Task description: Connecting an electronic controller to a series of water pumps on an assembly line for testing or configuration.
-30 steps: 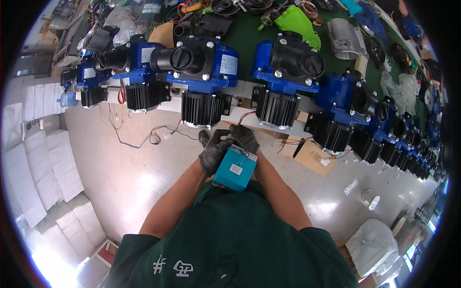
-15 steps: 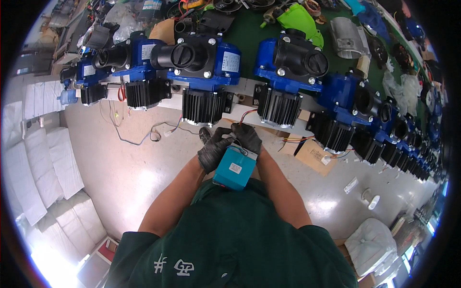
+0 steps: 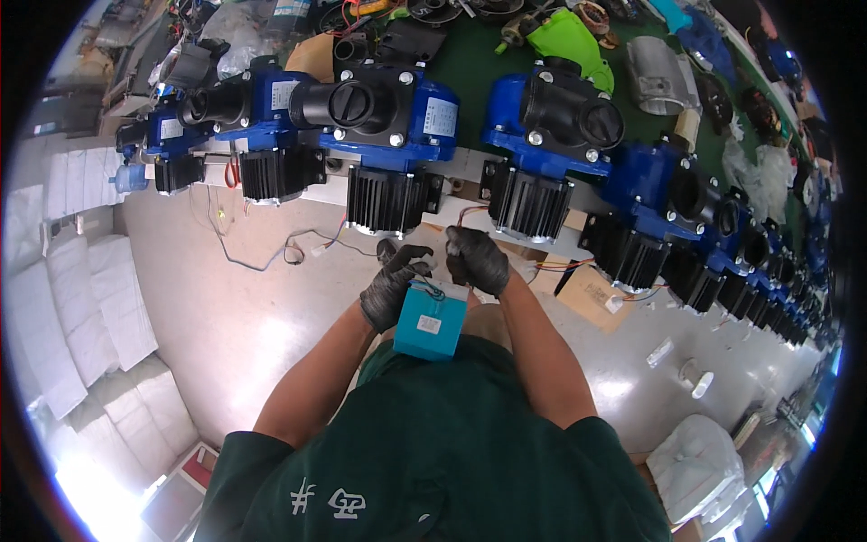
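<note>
Against the front of my dark green shirt sits a teal box [image 3: 430, 322] with a white label and a looped black cable [image 3: 432, 291] at its upper end. My left hand [image 3: 390, 291], in a dark work glove, is beside the box's upper left corner, its fingers bent closed around the black cable. Farther up and to the right, my right hand [image 3: 477, 260], gloved too, is closed on thin coloured wires [image 3: 463, 214] that come from the blue and black pump [image 3: 545, 126] above it. The wires' ends are hidden by the fingers.
Blue pumps with black finned motors [image 3: 386, 200] line the bench edge on both sides. Loose cable [image 3: 262, 268] and a cardboard piece [image 3: 592, 294] hang or lie below the edge. White wrapped stacks [image 3: 113, 298] stand at left. Assorted parts cover the green bench top.
My hands have drawn apart: the right one moved to the right, the left one slightly left. A gap now shows between them, and the teal box has shifted a little left.
</note>
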The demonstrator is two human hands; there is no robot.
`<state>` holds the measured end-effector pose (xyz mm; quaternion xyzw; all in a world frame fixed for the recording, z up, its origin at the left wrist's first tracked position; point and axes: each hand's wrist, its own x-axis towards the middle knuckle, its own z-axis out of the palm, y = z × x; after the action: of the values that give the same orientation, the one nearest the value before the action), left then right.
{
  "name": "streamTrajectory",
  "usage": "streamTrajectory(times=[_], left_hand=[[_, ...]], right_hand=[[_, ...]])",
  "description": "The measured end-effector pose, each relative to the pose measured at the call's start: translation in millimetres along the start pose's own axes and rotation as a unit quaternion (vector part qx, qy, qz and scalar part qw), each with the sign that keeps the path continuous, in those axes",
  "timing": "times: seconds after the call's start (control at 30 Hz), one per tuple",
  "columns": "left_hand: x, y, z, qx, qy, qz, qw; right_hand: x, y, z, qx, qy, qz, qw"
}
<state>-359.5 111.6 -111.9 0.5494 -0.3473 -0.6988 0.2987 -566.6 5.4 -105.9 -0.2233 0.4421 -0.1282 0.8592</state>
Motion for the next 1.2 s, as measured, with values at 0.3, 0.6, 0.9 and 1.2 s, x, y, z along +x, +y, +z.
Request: streamTrajectory(times=[0.3, 0.6, 0.9, 1.2], left_hand=[[-7.8, 47.7, 34.0, -0.391, 0.056, -0.112, 0.912], [-4.3, 4.3, 28.6, -0.375, 0.032, -0.164, 0.912], [2.7, 44.2, 58.7, -0.315, -0.011, -0.161, 0.935], [23.2, 32.7, 89.4, -0.120, -0.127, -0.134, 0.975]], right_hand=[[-2.1, 25.0, 8.9, -0.006, 0.044, -0.018, 0.999], [-72.4, 106.4, -76.0, 0.070, 0.210, 0.010, 0.975], [-63.2, 97.4, -97.2, 0.167, 0.241, -0.178, 0.939], [-95.5, 100.3, -95.9, 0.048, 0.245, -0.239, 0.938]])
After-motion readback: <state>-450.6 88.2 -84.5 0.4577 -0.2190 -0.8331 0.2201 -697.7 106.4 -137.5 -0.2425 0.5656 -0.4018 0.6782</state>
